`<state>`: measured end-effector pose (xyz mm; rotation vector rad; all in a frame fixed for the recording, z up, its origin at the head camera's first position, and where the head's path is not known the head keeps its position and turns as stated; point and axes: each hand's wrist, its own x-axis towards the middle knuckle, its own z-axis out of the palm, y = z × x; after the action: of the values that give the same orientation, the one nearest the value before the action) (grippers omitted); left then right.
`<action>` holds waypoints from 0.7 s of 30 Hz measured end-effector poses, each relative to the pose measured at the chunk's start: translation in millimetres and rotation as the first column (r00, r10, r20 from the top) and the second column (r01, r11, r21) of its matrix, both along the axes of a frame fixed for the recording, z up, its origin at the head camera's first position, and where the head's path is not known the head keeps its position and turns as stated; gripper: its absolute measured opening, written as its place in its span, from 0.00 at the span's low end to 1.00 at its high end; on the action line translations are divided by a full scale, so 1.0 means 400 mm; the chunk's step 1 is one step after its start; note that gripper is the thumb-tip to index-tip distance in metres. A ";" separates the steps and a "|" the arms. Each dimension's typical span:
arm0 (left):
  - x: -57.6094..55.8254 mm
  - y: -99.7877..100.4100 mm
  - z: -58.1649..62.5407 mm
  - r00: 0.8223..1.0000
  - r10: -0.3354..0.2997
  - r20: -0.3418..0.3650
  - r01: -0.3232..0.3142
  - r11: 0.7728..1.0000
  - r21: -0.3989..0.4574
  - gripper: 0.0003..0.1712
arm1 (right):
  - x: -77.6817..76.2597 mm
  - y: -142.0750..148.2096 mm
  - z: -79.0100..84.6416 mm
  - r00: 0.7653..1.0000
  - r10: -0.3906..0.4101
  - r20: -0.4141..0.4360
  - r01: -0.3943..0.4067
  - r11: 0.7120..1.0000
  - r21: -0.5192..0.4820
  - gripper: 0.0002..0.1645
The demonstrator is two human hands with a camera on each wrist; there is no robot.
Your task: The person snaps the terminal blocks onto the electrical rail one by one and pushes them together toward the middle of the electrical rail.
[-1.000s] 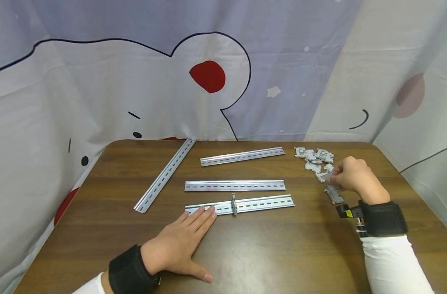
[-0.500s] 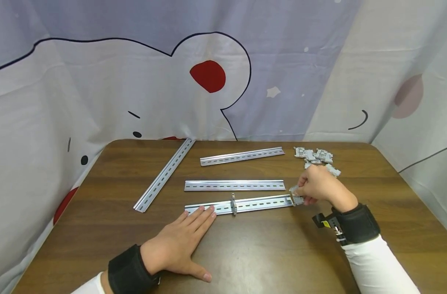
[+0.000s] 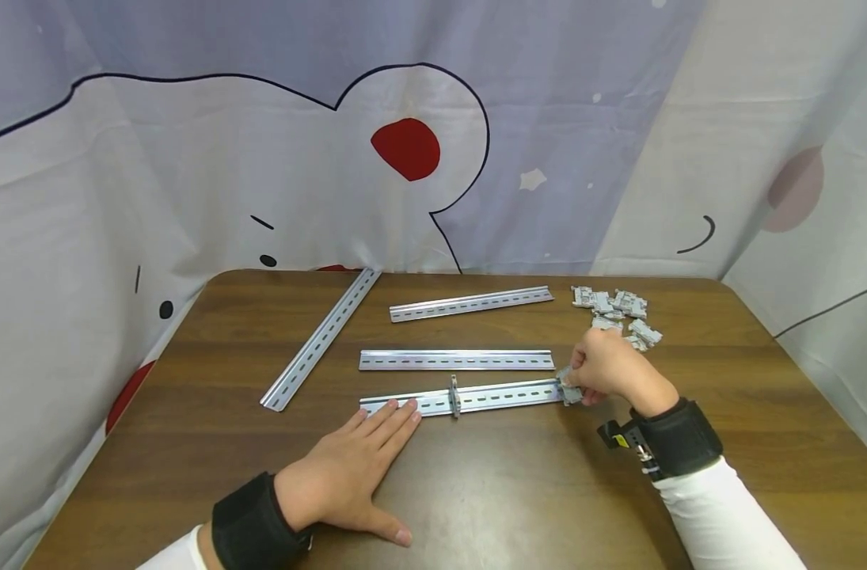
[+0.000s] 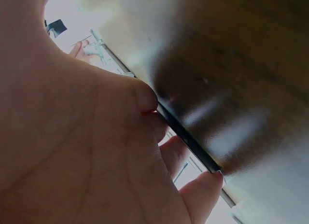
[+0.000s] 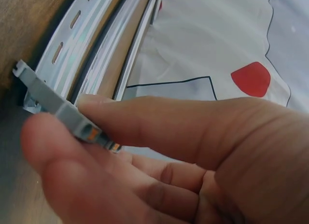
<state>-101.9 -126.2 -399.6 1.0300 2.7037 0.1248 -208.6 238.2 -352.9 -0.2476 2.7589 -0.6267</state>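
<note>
My left hand (image 3: 351, 471) lies with straight, spread fingers, its fingertips on the left end of the nearest slotted metal DIN rail (image 3: 511, 395). In the left wrist view its fingertips (image 4: 205, 190) reach over the rail's edge. My right hand (image 3: 614, 366) pinches a grey terminal block (image 5: 63, 108) between thumb and fingers at that rail's right end. In the right wrist view the block's narrow side and orange parts show, and it overlaps the rail's end. Another terminal block (image 3: 454, 396) stands upright across the middle of the same rail.
Behind lie two more DIN rails, a middle rail (image 3: 456, 361) and a back rail (image 3: 471, 304). A slanted rail (image 3: 321, 340) lies at the left. Several loose terminal blocks (image 3: 629, 303) are heaped at the back right of the wooden table (image 3: 490, 491). A printed curtain (image 3: 262, 158) hangs behind.
My right hand has picked up a terminal block near the pile and carried it leftward to the nearest rail's right end. The left hand has stayed in place on the rail.
</note>
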 end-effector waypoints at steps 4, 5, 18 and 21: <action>0.000 -0.002 -0.010 1.000 -0.011 -0.015 0.011 1.000 0.007 0.76 | 0.004 -0.006 -0.004 0.999 0.019 -0.050 -0.016 0.998 0.057 0.12; 0.000 -0.002 -0.011 1.000 -0.011 -0.016 0.011 1.000 0.009 0.76 | 0.003 -0.009 -0.006 0.997 0.026 -0.071 -0.021 0.997 0.073 0.14; 0.002 0.002 0.013 1.000 0.016 0.014 -0.016 1.000 0.002 0.75 | -0.007 -0.039 -0.009 0.986 0.079 -0.148 -0.057 0.987 0.151 0.19; 0.001 0.004 0.012 1.000 0.011 0.023 -0.011 1.000 -0.002 0.75 | -0.004 -0.037 -0.008 0.988 0.072 -0.140 -0.051 0.988 0.146 0.20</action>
<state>-101.5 -124.6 -394.7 1.0074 2.6891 0.1352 -210.1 223.4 -356.3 -0.3578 2.9055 -0.4085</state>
